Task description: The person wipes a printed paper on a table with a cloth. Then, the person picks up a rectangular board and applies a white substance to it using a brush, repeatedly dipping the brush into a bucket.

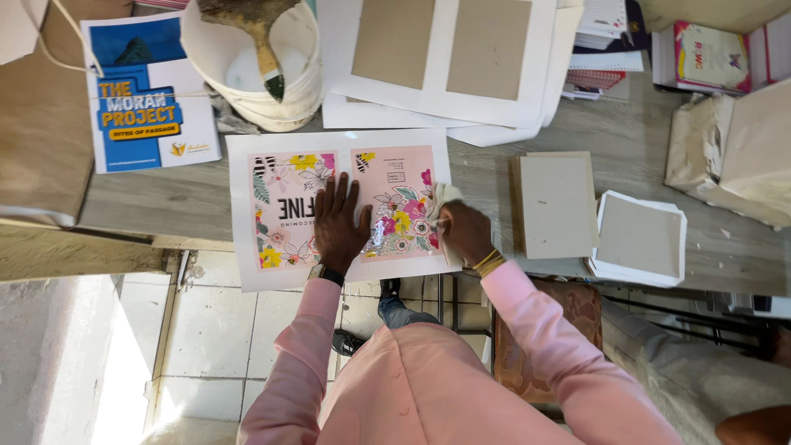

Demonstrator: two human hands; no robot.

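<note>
Flowers in pink, yellow and green cover the printed sheet (338,206), which lies flat on the grey table (651,136) right in front of you. The sheet has a wide white border, and its near edge hangs a little over the table's edge. Your left hand (339,222) lies flat on the middle of the sheet with the fingers spread out, pressing down and gripping nothing. Your right hand (464,233) is closed around a pale cloth (446,216) and holds it against the right side of the sheet.

Behind the sheet stands a white bucket (306,86) with a big brush (257,37) leaning out of it. Left of the bucket lies a blue and white booklet (148,95). Further back, big white sheets with brown boards (441,45) stuck on them lie in a loose pile. Right of your right hand sits a grey board (556,204), and just beside it a small stack of white-edged boards (640,239). Stacks of books (710,56) and a lumpy pale wrapped bundle (717,152) sit at the far right.

Your sleeves are pink. Under the table you can see a floor of pale tiles (210,330), with bright light falling on it at the left. A brown seat (577,309) is beside you on the right.
</note>
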